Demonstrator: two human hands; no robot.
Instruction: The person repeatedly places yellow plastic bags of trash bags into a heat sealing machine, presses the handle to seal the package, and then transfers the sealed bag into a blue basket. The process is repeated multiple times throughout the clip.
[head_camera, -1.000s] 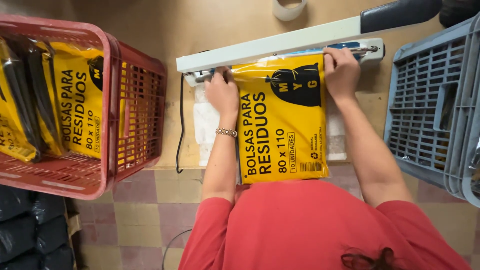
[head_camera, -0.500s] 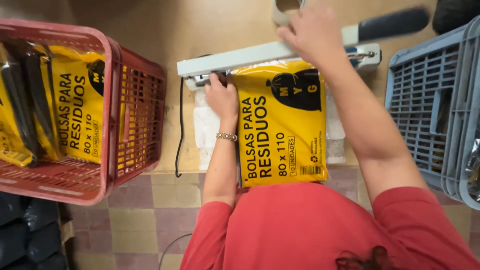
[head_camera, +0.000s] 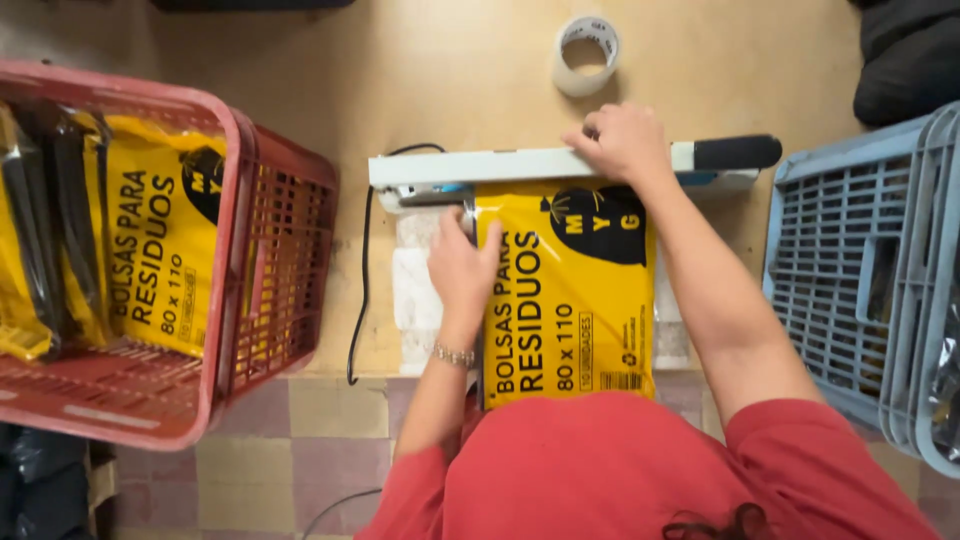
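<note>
Right hand (head_camera: 625, 140) has moved onto the sealer arm (head_camera: 520, 165), gripping it and pressing down; left hand (head_camera: 462, 270) stays flat on the yellow bag (head_camera: 570, 300), so sealing is underway.

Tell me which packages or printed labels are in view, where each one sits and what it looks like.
Yellow packet: flat rectangle with black print, on the table under the sealer bar, left hand on its edge, right hand on the bar.
Yellow packets: same look, stacked in the red basket at left.
No screens or signs.
</note>
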